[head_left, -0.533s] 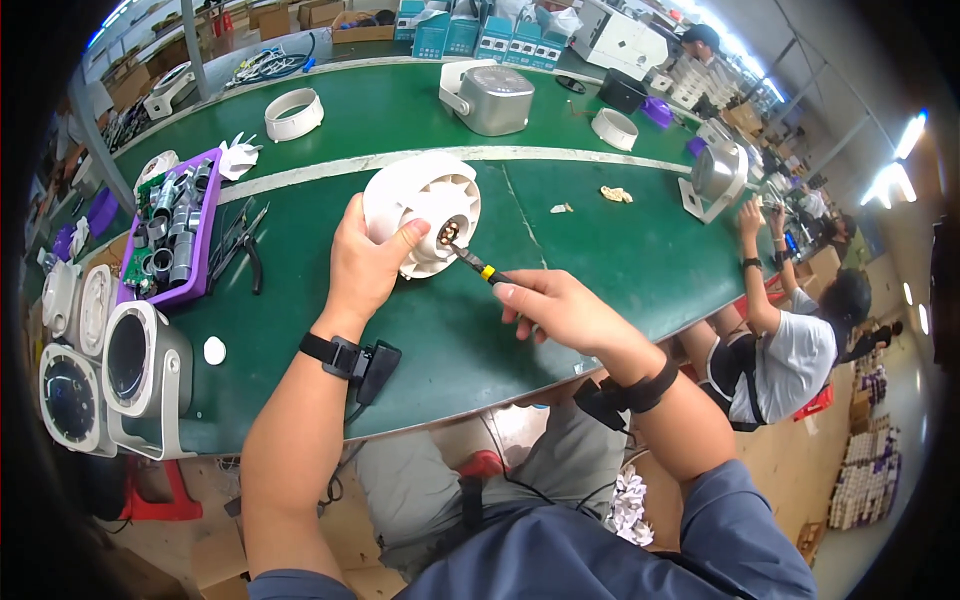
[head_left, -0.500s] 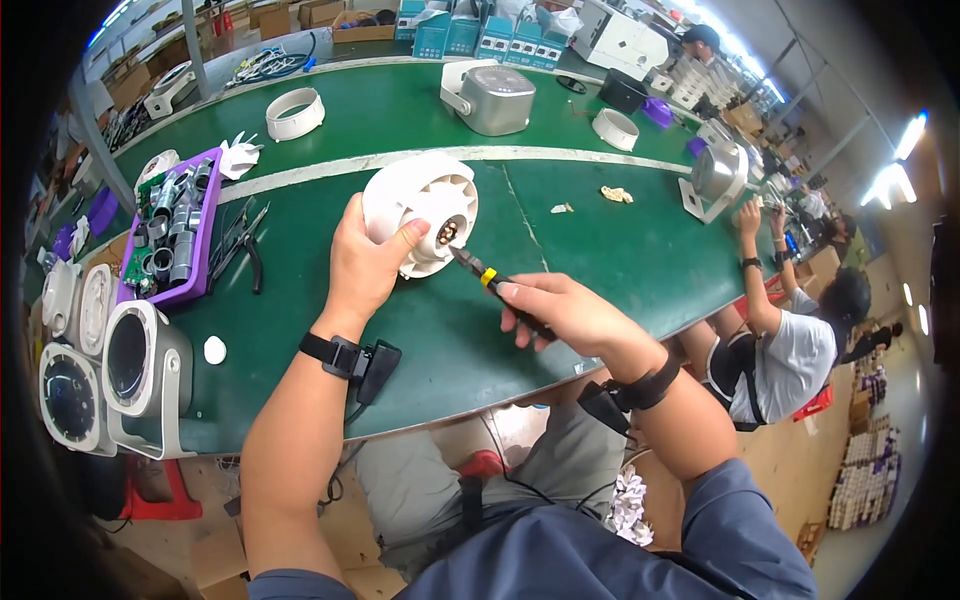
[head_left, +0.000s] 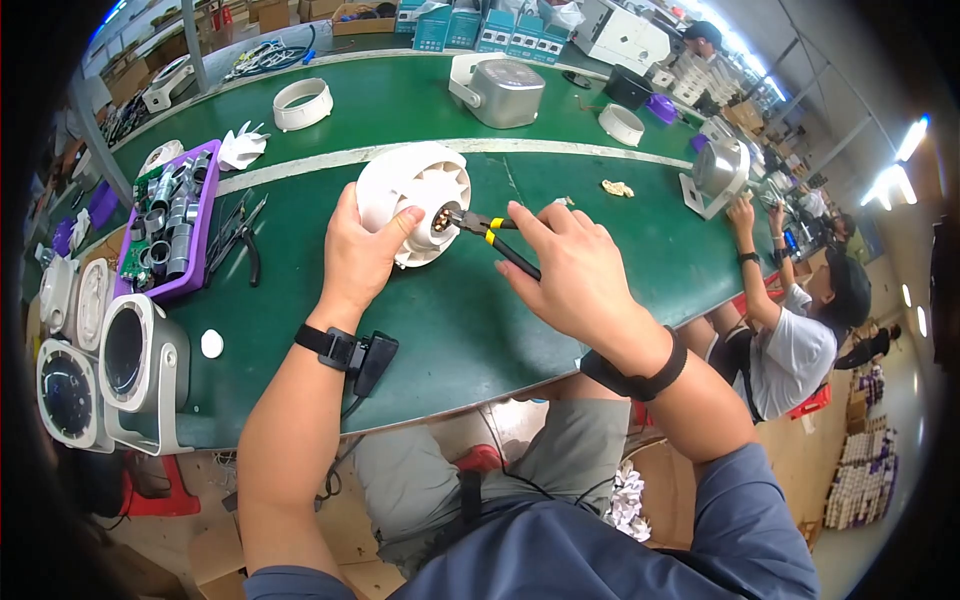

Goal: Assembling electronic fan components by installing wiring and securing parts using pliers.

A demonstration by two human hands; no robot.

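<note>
Pliers (head_left: 478,224): 1, right hand (head_left: 580,268) gripping | white finned part (head_left: 393,190): 1, left hand (head_left: 360,252) clasping

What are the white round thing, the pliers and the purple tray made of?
White round thing: probably plastic, smooth, with moulded fins. Pliers: slightly shiny grey head, likely metal; dull black handles, maybe rubber. Purple tray: likely plastic, smooth, evenly coloured.

I see a white housing (head_left: 415,165), yellow-banded black pliers (head_left: 478,222) to its right, a purple tray (head_left: 207,215) to its left, green surface (head_left: 440,340) beneath.
</note>
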